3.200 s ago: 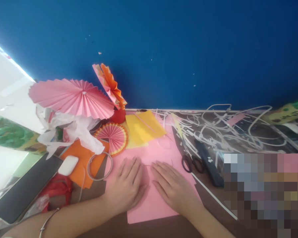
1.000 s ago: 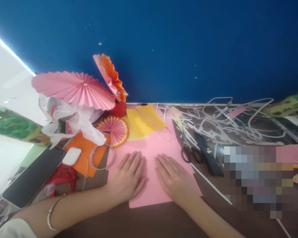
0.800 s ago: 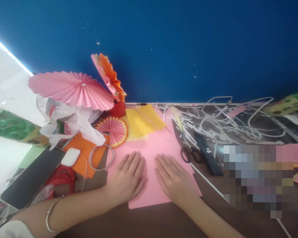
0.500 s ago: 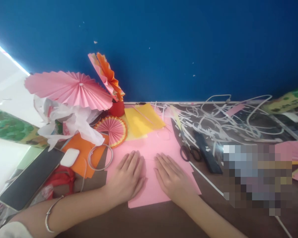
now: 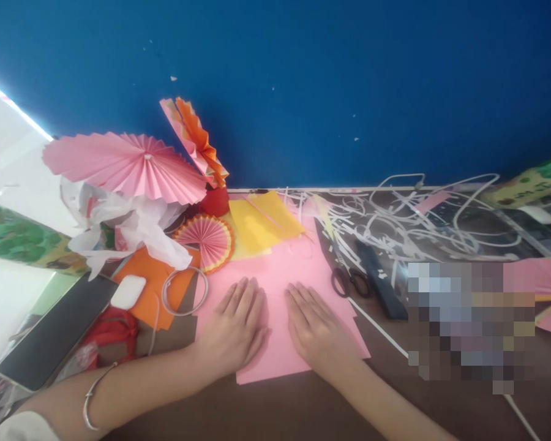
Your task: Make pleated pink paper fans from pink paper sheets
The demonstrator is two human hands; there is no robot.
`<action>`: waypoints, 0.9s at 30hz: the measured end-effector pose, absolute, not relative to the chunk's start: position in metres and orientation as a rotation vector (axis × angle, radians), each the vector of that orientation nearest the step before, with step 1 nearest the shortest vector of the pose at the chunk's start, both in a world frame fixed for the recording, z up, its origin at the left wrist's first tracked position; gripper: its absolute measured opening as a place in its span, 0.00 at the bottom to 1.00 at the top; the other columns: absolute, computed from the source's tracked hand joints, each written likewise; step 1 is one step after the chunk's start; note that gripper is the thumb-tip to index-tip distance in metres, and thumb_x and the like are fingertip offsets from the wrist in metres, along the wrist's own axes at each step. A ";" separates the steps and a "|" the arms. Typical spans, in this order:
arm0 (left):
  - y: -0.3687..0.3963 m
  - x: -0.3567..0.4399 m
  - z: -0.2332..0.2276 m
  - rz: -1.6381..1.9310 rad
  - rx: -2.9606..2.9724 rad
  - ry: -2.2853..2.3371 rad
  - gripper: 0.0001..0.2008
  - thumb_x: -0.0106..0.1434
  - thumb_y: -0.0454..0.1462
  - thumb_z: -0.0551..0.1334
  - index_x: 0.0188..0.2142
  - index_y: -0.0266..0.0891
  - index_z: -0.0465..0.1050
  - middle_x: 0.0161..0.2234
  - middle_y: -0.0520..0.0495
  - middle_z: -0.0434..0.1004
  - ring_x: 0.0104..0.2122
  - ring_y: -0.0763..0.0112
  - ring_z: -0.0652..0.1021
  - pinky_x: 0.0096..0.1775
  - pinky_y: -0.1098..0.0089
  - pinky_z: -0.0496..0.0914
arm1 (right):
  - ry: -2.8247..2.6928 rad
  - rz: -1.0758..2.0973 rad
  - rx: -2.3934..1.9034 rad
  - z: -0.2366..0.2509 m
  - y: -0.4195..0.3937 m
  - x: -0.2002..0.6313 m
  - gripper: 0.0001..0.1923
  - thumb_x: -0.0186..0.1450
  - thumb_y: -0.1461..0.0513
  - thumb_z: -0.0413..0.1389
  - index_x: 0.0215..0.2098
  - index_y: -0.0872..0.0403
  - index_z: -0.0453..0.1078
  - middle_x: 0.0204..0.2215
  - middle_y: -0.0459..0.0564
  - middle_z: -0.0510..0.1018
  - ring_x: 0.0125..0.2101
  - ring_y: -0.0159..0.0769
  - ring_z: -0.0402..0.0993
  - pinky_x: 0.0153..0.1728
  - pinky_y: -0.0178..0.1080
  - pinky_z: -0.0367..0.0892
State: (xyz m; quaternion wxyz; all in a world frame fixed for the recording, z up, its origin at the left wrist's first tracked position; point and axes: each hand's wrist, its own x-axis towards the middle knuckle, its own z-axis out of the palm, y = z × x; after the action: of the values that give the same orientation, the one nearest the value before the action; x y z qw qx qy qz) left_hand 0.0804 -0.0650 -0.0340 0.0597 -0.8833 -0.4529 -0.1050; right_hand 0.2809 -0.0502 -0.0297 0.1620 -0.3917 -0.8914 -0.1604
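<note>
Pink paper [image 5: 275, 343] lies flat on the dark table in front of me, with more pink sheets under it. My left hand [image 5: 236, 324] rests palm down on its left side, fingers stretched out. On the right side my right hand [image 5: 314, 324] lies flat too, its fingers straight and pointing away from me. A gap of pink paper shows between the hands, with a faint line across it. Yellow paper [image 5: 266, 223] sits beyond the hands. To the left is a small folded paper fan [image 5: 206, 242]; dark-handled scissors [image 5: 349, 283] are to the right.
At left are a phone [image 5: 57, 331], a white case [image 5: 128, 291], orange paper [image 5: 158, 312] and a ring-shaped coil [image 5: 185, 291]. Large pleated paper rosettes [image 5: 128, 162] stand behind. White paper strips [image 5: 395, 226] and a black bar-shaped object [image 5: 382, 282] lie right. A blue wall [image 5: 275, 92] rises behind.
Both hands stay flat on the pink paper with almost no movement. The whole view has shifted slightly.
</note>
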 end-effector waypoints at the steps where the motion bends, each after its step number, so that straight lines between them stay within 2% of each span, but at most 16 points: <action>1: -0.065 0.080 -0.034 -0.320 -2.672 -1.373 0.28 0.63 0.44 0.49 0.58 0.26 0.53 0.59 0.30 0.54 0.60 0.49 0.56 0.56 0.53 0.57 | -2.538 -0.456 -1.130 -0.030 -0.051 0.280 0.20 0.57 0.73 0.45 0.46 0.68 0.69 0.46 0.64 0.73 0.49 0.47 0.68 0.50 0.48 0.67; 9: -0.064 0.080 -0.033 -0.275 -2.683 -1.346 0.28 0.63 0.43 0.48 0.58 0.25 0.53 0.59 0.29 0.53 0.59 0.47 0.55 0.56 0.53 0.57 | -2.513 -0.392 -1.170 -0.032 -0.053 0.280 0.20 0.58 0.73 0.45 0.47 0.67 0.68 0.47 0.64 0.72 0.51 0.46 0.67 0.52 0.48 0.63; 16: -0.063 0.078 -0.037 -0.234 -2.713 -1.330 0.29 0.64 0.44 0.48 0.59 0.24 0.51 0.60 0.27 0.49 0.60 0.48 0.53 0.57 0.51 0.53 | -2.529 -0.421 -1.193 -0.034 -0.053 0.280 0.21 0.58 0.73 0.44 0.48 0.69 0.67 0.48 0.65 0.71 0.52 0.46 0.65 0.53 0.49 0.61; 22: -0.062 0.079 -0.034 -0.204 -2.701 -1.310 0.29 0.64 0.45 0.48 0.58 0.24 0.53 0.59 0.27 0.52 0.60 0.46 0.54 0.57 0.52 0.54 | -2.541 -0.412 -1.172 -0.030 -0.052 0.281 0.19 0.59 0.72 0.45 0.47 0.68 0.68 0.48 0.65 0.72 0.51 0.46 0.66 0.53 0.48 0.61; 27: -0.062 0.079 -0.031 -0.232 -2.672 -1.314 0.29 0.63 0.45 0.49 0.57 0.26 0.55 0.59 0.28 0.54 0.59 0.46 0.57 0.55 0.52 0.56 | -2.511 -0.313 -1.104 -0.025 -0.041 0.292 0.14 0.61 0.72 0.47 0.42 0.61 0.71 0.44 0.56 0.76 0.46 0.40 0.71 0.48 0.43 0.66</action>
State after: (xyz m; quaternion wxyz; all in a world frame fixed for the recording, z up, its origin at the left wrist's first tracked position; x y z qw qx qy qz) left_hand 0.0787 -0.0620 -0.0306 0.0776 -0.8920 -0.4386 -0.0776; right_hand 0.2916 -0.0407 -0.0251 0.1892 -0.3927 -0.8931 -0.1114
